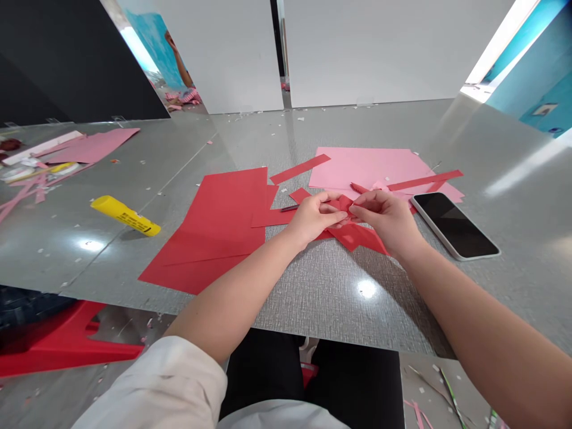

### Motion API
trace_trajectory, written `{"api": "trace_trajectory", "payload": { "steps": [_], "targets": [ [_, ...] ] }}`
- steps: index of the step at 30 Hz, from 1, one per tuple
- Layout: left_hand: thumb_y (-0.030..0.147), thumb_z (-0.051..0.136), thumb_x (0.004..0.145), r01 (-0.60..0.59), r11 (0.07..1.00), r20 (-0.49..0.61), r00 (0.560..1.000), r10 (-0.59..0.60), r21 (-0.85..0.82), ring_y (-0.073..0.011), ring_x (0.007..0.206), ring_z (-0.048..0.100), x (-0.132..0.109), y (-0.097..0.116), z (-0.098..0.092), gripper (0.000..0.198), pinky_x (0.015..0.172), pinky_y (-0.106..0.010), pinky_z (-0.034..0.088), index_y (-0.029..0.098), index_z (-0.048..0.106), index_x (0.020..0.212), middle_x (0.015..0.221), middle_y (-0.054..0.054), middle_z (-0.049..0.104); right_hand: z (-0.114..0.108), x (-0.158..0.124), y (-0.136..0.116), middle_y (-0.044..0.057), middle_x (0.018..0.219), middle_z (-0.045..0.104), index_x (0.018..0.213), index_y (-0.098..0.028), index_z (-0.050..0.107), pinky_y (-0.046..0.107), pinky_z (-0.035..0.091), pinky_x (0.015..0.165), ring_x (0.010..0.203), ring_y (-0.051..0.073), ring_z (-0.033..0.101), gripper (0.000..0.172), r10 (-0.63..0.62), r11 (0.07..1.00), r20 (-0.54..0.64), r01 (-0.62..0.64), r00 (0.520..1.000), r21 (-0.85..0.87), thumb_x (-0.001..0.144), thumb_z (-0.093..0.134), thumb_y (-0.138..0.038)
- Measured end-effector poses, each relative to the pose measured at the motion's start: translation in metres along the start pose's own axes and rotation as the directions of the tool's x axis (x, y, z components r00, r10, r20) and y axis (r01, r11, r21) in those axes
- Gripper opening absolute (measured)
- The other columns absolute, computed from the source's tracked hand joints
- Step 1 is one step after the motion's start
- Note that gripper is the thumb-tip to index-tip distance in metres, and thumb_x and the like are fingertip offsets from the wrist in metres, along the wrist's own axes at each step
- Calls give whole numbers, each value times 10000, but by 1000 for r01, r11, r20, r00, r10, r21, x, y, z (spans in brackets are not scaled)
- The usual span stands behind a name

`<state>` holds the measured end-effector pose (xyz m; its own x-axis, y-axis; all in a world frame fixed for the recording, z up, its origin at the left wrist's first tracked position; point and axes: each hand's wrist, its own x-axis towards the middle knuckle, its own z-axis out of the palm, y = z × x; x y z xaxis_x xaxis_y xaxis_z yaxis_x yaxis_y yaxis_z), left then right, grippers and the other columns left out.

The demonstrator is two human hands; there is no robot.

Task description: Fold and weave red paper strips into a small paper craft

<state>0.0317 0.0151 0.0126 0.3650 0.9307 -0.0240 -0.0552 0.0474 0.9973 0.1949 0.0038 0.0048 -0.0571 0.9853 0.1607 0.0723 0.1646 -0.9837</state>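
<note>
Both hands meet over the middle of the grey table (339,298). My left hand (313,217) and my right hand (386,217) pinch the same folded piece of red paper (355,233), fingers pressed together on its upper edge. The paper's lower part rests on the table below my right hand. A dark thin tool (289,208), partly hidden, lies just left of my left hand.
Large red paper sheets (214,232) lie to the left, a pink sheet (375,168) with red strips (299,169) behind the hands. A black phone (453,224) lies at the right, a yellow glue stick (125,215) at the left. Pink scraps (84,146) sit far left; a red stool (58,342) stands below the table edge.
</note>
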Motion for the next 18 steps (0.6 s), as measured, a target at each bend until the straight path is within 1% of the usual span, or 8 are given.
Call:
{"api": "trace_trajectory", "payload": {
  "steps": [3,5,8,10,12,15,18],
  "targets": [
    [149,641,727,-55,998,15,998,54,20,-131,691,633,1,-3,-1,401,716,-306,497,199,494,1097,694,-8,645,0,0,-2,65,893,681,924,-211,615,407,528,791,1001,238,600,251,22,1000,-1,-22,1000,7,696,672,-302],
    [157,638,730,-91,992,10,996,90,82,-124,674,621,1,-4,-1,410,708,-299,487,209,490,1108,692,-2,639,0,0,-2,79,906,681,881,-197,647,411,523,790,999,249,596,228,52,998,9,-52,999,-21,697,666,-330],
    [177,642,729,-116,974,-6,993,120,195,-123,681,604,0,-5,0,446,686,-289,468,230,485,1142,727,-4,641,-2,1,-2,75,830,680,766,-179,666,422,520,767,909,248,622,201,97,993,2,-96,995,-66,706,647,-370],
    [188,657,718,-127,964,6,992,129,232,-125,695,592,-1,-4,1,516,667,-280,456,249,462,1192,755,-7,637,-3,2,0,59,781,671,752,-180,663,424,516,766,866,235,628,202,95,993,-29,-97,995,-65,705,645,-376],
    [189,672,706,-143,960,13,989,145,239,-125,708,583,-2,-3,1,572,667,-276,449,256,441,1225,763,-7,628,-3,3,1,54,788,666,743,-189,657,414,515,767,899,236,619,191,81,996,-46,-83,996,-37,701,651,-375],
    [162,654,714,-175,955,-20,982,185,240,-124,739,582,-1,-2,2,557,711,-282,445,249,444,1223,778,-8,625,-3,3,2,60,836,662,726,-206,649,396,513,780,1002,246,579,173,56,998,-35,-56,998,-9,701,653,-377],
    [131,621,729,-211,943,-72,969,236,257,-124,780,583,0,-2,1,503,760,-288,436,235,458,1193,793,-8,634,-2,2,0,53,826,651,734,-208,648,397,502,810,961,227,589,174,51,999,0,-51,999,8,701,657,-378]
  ]
}}
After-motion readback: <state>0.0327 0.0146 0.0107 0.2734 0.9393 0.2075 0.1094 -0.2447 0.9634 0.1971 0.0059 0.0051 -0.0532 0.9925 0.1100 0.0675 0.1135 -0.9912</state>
